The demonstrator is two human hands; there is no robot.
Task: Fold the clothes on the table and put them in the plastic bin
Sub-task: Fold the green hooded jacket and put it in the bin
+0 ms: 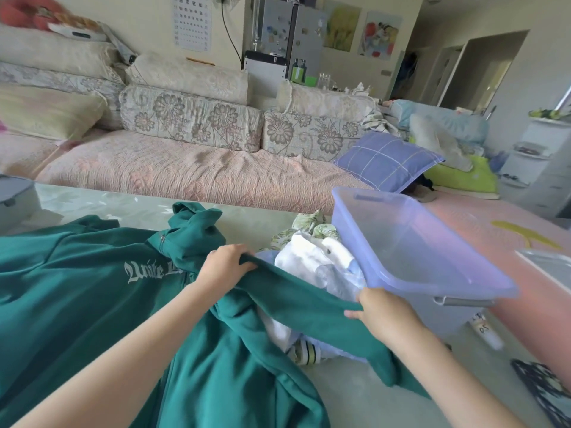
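Pale desk (355, 393), sofa (185, 168) beyond. Both hands' fingers pinch the green hoodie (77, 291) sleeve: left hand (224, 267), right hand (381, 308), bin (432, 267) right.

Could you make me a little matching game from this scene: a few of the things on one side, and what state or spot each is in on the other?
Things:
1. green hoodie
2. plastic bin
3. checked blue pillow
4. white garment

States:
A. leaning on the sofa
B. sleeve held by both hands
C. tilted, nothing inside
D. crumpled in the pile beside the bin

Pairs: 1-B, 2-C, 3-A, 4-D
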